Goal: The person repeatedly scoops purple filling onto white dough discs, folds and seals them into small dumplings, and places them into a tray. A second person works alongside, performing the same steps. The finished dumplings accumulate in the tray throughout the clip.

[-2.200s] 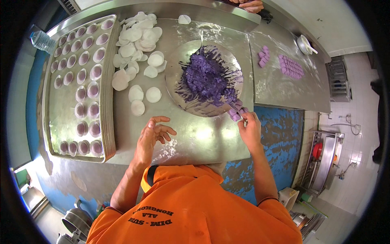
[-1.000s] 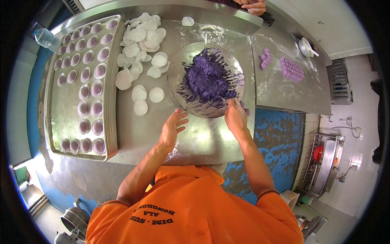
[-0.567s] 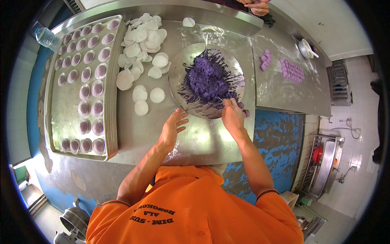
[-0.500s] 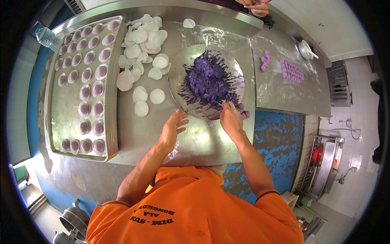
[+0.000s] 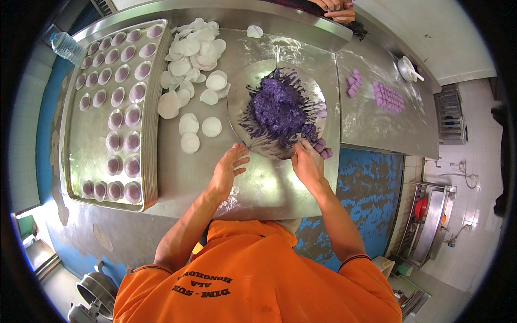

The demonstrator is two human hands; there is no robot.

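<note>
A wide round metal tray [image 5: 237,125] holds a sticky mound of dark purple paste [image 5: 276,105], smeared out toward its rim. A metal utensil handle [image 5: 278,55] rises from the far side of the paste. My left hand [image 5: 229,169] is at the tray's near left edge, fingers apart, apparently empty. At the near right edge, my right hand [image 5: 308,166] is closed with its fingertips at the paste; what they pinch is too small to make out. Several light purple dough pieces [image 5: 323,149] lie just right of those fingers.
White dough rounds [image 5: 189,48] are piled left of the paste, some separate. Farther left, stacked baking trays [image 5: 91,137] carry purple buns in paper cups. Purple dough pieces [image 5: 388,97] and a white bowl [image 5: 405,69] stand on the right table. Another person's hands [image 5: 336,9] show at the far edge.
My right hand has dipped slightly at the tray's near edge, and a thin tip at its fingers no longer shows clearly. My left hand has barely moved. The whole view has shifted slightly.
</note>
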